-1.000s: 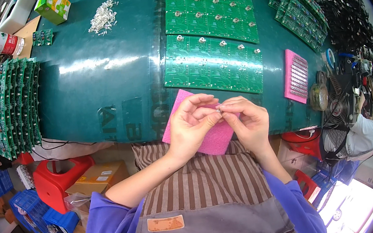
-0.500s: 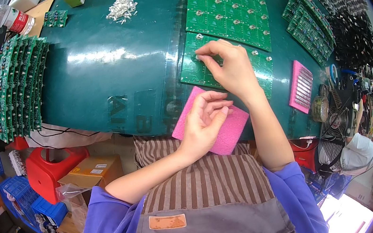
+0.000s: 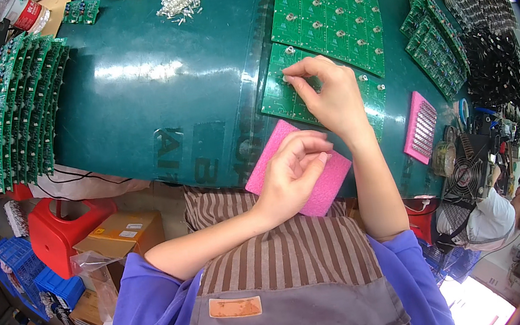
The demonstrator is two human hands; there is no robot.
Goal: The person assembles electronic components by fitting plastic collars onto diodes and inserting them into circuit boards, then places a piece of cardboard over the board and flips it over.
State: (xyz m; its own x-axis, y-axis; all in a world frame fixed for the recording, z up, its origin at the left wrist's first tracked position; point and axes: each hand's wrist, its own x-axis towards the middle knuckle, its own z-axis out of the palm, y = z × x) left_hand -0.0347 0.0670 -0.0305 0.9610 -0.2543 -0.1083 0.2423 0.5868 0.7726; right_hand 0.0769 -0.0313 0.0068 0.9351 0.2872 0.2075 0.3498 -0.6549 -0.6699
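Note:
My right hand (image 3: 335, 95) is over the nearer green circuit board panel (image 3: 274, 97), its thumb and forefinger pinched on a small whitish electronic part (image 3: 286, 79) at the board's surface. Several similar parts stand on this panel; the hand hides its middle. Just nearer to me, my left hand (image 3: 291, 174) is held palm up over a pink foam pad (image 3: 329, 182). Its fingers are curled in toward the thumb, and whatever lies within them is too small or hidden to make out. Beyond, a larger green panel (image 3: 329, 13) carries rows of small parts.
A pile of small whitish parts (image 3: 180, 2) lies at the back. Stacked populated boards (image 3: 24, 112) stand left; more boards (image 3: 435, 48) lean right. A pink foam block with rows of metallic parts (image 3: 420, 128) is near a tape roll (image 3: 444, 158). Black cables (image 3: 493, 70) lie farther right.
The whole view has shifted slightly, so the panels appear a little right and lower. My right hand keeps its pinch at the same spot on the panel; my left stays over the foam.

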